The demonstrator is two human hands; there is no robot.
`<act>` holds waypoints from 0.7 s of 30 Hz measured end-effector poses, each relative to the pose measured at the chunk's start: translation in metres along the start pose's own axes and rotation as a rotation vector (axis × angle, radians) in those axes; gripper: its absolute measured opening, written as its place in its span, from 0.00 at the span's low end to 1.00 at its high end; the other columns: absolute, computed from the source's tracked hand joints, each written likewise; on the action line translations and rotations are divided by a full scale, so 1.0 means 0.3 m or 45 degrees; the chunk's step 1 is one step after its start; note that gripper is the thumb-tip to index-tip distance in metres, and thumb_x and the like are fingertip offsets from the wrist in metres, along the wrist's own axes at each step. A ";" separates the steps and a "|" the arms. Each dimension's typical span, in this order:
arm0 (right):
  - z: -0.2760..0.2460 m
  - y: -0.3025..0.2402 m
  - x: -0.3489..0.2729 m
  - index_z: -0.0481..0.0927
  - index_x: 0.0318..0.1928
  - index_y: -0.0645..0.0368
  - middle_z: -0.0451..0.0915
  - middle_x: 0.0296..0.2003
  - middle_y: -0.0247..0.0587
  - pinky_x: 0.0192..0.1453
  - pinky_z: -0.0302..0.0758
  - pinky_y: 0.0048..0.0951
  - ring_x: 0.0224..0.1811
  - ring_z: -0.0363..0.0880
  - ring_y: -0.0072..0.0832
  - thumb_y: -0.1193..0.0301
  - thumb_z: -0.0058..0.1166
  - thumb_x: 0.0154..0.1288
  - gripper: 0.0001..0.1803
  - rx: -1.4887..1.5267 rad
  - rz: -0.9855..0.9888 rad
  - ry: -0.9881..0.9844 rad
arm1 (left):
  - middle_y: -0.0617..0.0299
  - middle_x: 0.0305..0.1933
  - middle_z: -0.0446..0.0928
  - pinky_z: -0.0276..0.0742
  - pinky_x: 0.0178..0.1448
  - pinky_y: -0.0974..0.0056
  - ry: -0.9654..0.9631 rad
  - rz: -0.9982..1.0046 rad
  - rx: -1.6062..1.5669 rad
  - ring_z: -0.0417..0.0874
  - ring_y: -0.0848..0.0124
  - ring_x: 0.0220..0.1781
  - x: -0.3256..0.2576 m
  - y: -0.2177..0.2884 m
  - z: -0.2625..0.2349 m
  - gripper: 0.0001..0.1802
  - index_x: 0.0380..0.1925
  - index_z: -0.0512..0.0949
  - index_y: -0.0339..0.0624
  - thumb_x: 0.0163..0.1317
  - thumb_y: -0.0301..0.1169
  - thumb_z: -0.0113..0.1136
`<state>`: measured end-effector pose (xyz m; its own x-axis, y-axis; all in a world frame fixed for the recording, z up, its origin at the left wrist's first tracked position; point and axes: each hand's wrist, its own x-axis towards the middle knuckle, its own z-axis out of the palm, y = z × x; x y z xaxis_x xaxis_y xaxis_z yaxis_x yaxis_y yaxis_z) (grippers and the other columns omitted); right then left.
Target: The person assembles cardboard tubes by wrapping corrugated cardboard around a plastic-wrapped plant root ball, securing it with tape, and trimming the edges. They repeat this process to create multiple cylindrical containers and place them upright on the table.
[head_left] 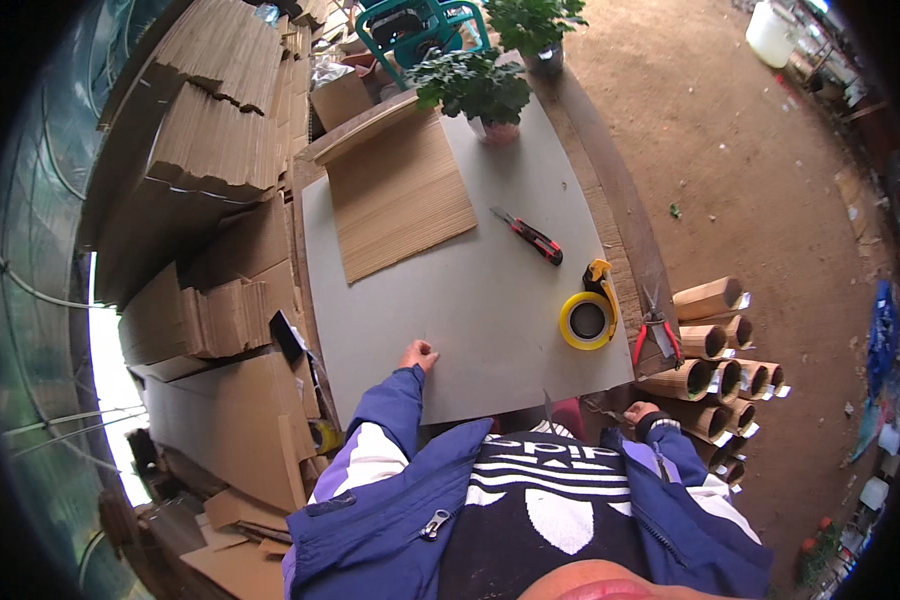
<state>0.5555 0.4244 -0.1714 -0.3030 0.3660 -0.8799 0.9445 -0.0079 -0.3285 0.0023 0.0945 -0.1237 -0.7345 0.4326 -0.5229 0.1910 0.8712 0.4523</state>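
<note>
My left hand (419, 355) rests on the grey board (450, 310) that covers the table, its fingers curled closed with nothing visible in them. Beyond it lies a flat sheet of corrugated cardboard (400, 200). My right hand (640, 411) is low beside the table's near right corner. Its fingers are curled, and whatever they may hold is too small to make out. To the right on the board are a red-and-black utility knife (530, 238) and a roll of yellow tape (568, 320) with a black-and-orange dispenser (598, 275). Red-handled pliers (656, 335) lie at the right edge.
Two potted plants (495, 128) stand at the far side. Rolled cardboard tubes (705, 342) are piled on the ground to the right. Tall stacks of cardboard (215, 140) line the left, and a teal metal frame (410, 35) stands behind the table. Farther right sits a white bucket (770, 38).
</note>
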 end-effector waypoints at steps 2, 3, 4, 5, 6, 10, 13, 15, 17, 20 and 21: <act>0.079 -0.049 -0.108 0.86 0.43 0.62 0.88 0.32 0.44 0.37 0.84 0.34 0.29 0.86 0.27 0.66 0.62 0.67 0.12 0.077 -0.078 0.084 | 0.50 0.46 0.85 0.81 0.56 0.55 0.044 0.071 -0.064 0.86 0.55 0.49 0.115 -0.043 -0.039 0.23 0.45 0.82 0.41 0.54 0.43 0.72; 0.115 -0.055 -0.167 0.85 0.43 0.63 0.88 0.33 0.42 0.35 0.84 0.34 0.27 0.85 0.29 0.69 0.61 0.66 0.11 0.293 -0.016 0.094 | 0.50 0.45 0.85 0.81 0.57 0.55 0.032 0.081 -0.078 0.86 0.54 0.49 0.160 -0.052 -0.055 0.23 0.46 0.81 0.41 0.54 0.43 0.72; 0.158 -0.058 -0.218 0.85 0.44 0.64 0.88 0.33 0.42 0.34 0.84 0.33 0.26 0.85 0.28 0.70 0.61 0.65 0.11 0.331 0.057 0.072 | 0.50 0.46 0.84 0.81 0.58 0.54 0.040 0.148 -0.062 0.85 0.54 0.50 0.197 -0.052 -0.071 0.23 0.47 0.81 0.42 0.55 0.42 0.71; 0.164 -0.063 -0.242 0.85 0.45 0.64 0.88 0.35 0.43 0.41 0.84 0.34 0.33 0.87 0.30 0.70 0.62 0.63 0.13 0.256 -0.054 -0.318 | 0.51 0.47 0.83 0.81 0.59 0.54 0.028 0.161 -0.040 0.85 0.53 0.51 0.221 -0.050 -0.094 0.24 0.49 0.80 0.42 0.56 0.42 0.71; 0.201 -0.064 -0.276 0.85 0.46 0.63 0.88 0.36 0.43 0.42 0.84 0.34 0.35 0.87 0.30 0.69 0.62 0.63 0.13 0.184 -0.102 -0.383 | 0.51 0.50 0.81 0.79 0.61 0.54 0.019 0.187 -0.110 0.83 0.54 0.54 0.228 -0.046 -0.119 0.24 0.51 0.79 0.43 0.56 0.42 0.71; 0.340 -0.054 -0.322 0.85 0.47 0.60 0.88 0.39 0.43 0.47 0.82 0.36 0.41 0.86 0.34 0.66 0.63 0.63 0.15 -0.075 0.054 -0.187 | 0.52 0.58 0.77 0.75 0.67 0.53 0.091 0.306 -0.123 0.78 0.55 0.62 0.296 0.035 -0.270 0.25 0.54 0.78 0.47 0.58 0.41 0.70; 0.447 -0.072 -0.306 0.85 0.49 0.58 0.88 0.41 0.43 0.51 0.81 0.37 0.45 0.86 0.36 0.64 0.63 0.63 0.16 -0.117 0.040 -0.170 | 0.54 0.67 0.71 0.69 0.73 0.54 0.187 0.356 0.071 0.69 0.55 0.71 0.381 0.093 -0.412 0.33 0.62 0.74 0.47 0.59 0.43 0.71; 0.488 -0.121 -0.297 0.85 0.50 0.56 0.88 0.43 0.43 0.53 0.81 0.38 0.48 0.86 0.38 0.63 0.63 0.63 0.17 -0.102 -0.012 -0.182 | 0.55 0.70 0.67 0.68 0.75 0.52 0.241 0.364 0.187 0.65 0.55 0.74 0.438 0.137 -0.476 0.37 0.66 0.70 0.48 0.59 0.46 0.71; 0.498 -0.216 -0.310 0.85 0.51 0.54 0.88 0.44 0.43 0.56 0.80 0.38 0.51 0.86 0.40 0.61 0.63 0.63 0.18 -0.053 -0.106 -0.201 | 0.57 0.73 0.63 0.68 0.74 0.49 0.254 0.338 0.364 0.61 0.54 0.77 0.496 0.179 -0.527 0.42 0.71 0.65 0.52 0.58 0.49 0.71; 0.430 -0.426 -0.394 0.86 0.51 0.50 0.87 0.48 0.43 0.56 0.80 0.40 0.52 0.85 0.43 0.59 0.62 0.62 0.18 -0.450 -0.156 -0.039 | 0.58 0.77 0.59 0.61 0.78 0.45 0.247 0.302 0.521 0.55 0.54 0.80 0.532 0.214 -0.544 0.51 0.76 0.58 0.52 0.58 0.55 0.70; 0.406 -0.518 -0.412 0.85 0.52 0.53 0.86 0.49 0.46 0.57 0.80 0.39 0.51 0.86 0.42 0.59 0.63 0.62 0.20 -0.444 -0.130 -0.005 | 0.58 0.78 0.58 0.59 0.78 0.45 0.150 0.280 0.517 0.54 0.54 0.81 0.528 0.216 -0.536 0.52 0.77 0.56 0.52 0.58 0.56 0.69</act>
<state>0.4306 0.2669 -0.0533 -0.3979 0.3447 -0.8502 0.8956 0.3467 -0.2786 -0.2066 0.1821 -0.0611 -0.7123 0.6083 -0.3502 0.5722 0.7922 0.2123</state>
